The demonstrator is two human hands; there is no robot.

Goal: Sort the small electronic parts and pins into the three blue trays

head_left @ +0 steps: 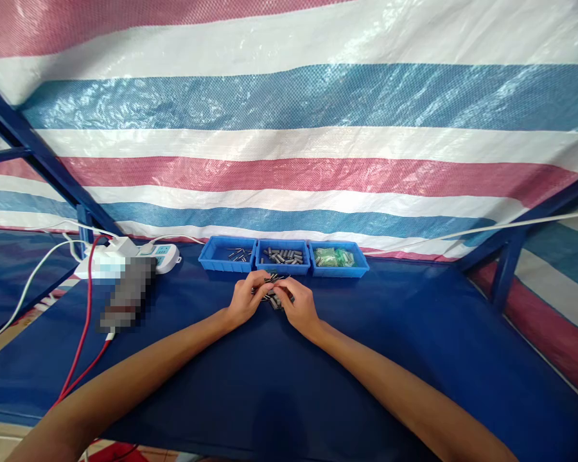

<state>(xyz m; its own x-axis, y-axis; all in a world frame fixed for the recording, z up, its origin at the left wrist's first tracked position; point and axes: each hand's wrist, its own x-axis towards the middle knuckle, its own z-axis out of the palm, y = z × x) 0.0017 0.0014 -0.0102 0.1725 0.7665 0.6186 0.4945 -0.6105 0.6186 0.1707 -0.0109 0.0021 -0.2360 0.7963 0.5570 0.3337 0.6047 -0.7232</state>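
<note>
My left hand [245, 298] and my right hand [298, 303] meet over a small pile of dark and grey metal pieces [273, 300] on the blue table. Fingers of both hands are closed together at the top of the pile; what they pinch is too small to make out. Just behind them stand three blue trays in a row. Thin metal pins lie in the left tray [227, 265], grey cylinders in the middle tray [282, 268], and green plastic bags in the right tray [340, 271].
At the left, a white power strip [172, 258] with plugs and a blurred dark device [129, 292] sit on the table [270, 378], with red and white cables. Blue metal frame bars and a striped plastic sheet [289, 173] stand behind.
</note>
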